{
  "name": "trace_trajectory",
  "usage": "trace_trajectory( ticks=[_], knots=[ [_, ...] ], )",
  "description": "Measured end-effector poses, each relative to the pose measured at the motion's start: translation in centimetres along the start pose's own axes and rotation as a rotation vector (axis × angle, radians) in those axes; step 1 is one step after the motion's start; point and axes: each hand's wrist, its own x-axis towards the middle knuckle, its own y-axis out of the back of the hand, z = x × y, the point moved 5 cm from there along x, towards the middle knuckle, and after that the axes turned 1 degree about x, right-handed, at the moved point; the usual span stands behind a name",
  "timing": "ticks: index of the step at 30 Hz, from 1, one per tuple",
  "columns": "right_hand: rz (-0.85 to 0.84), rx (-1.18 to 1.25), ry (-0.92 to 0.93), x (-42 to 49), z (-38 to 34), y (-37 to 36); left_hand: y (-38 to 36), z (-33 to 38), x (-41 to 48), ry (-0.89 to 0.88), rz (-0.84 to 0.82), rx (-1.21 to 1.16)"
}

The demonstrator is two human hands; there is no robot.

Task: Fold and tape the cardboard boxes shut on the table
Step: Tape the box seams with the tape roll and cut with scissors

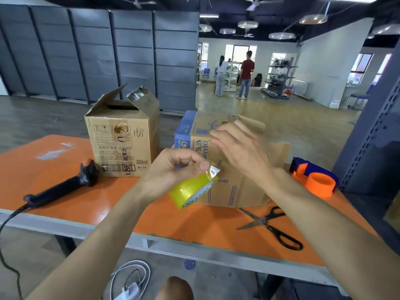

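The left hand [173, 167] is pinching the tape's [190, 189] end, risking it creasing, while the right hand [240, 148], spread, is perhaps touching the box [194, 131].

We find the right hand [240, 150] blurred, hiding part of the blue-printed box [229, 189] — and the scanner's cable [10, 215] runs off our left edge.

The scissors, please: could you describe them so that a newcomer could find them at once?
Start from the orange table. On its near right part, in front of the blue-printed cardboard box, lie the scissors. They alone have black loop handles and open metal blades, unlike the orange and blue tape dispenser behind them.
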Motion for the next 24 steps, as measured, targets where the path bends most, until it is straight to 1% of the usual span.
trace_trajectory(
  ticks=[2,7,12,14,16,18,21,24],
  knots=[
    [0.016,-0.044,0.026,-0.3,-0.4,0.0,0.0,-0.1,0.0,0.001,-0.001,-0.005],
    [-0.033,-0.105,0.026,-0.9,-0.8,-0.4,0.0,-0.3,0.1,0.008,0.002,-0.006],
    [-0.158,-0.095,0.003,-1.6,-1.0,-0.5,-0.2,-0.6,-0.2,0.017,-0.003,0.002],
    [-0.141,-0.075,-0.025,-1.6,-0.9,-0.4,-0.3,-0.6,-0.2,0.016,-0.003,-0.003],
    [-0.069,-0.059,-0.038,-1.3,-0.7,0.1,-0.3,-0.6,-0.2,0.023,0.005,-0.014],
    [-0.031,-0.064,-0.068,-1.1,-0.1,0.3,-0.3,-0.6,-0.1,0.033,0.006,-0.010],
    [-0.052,-0.074,-0.110,-1.8,0.9,0.3,-0.3,-0.8,-0.1,0.039,-0.004,-0.034],
    [-0.132,-0.042,-0.127,-3.0,1.3,-0.1,-0.8,-1.2,-0.1,0.046,-0.012,-0.061]
  ],
)
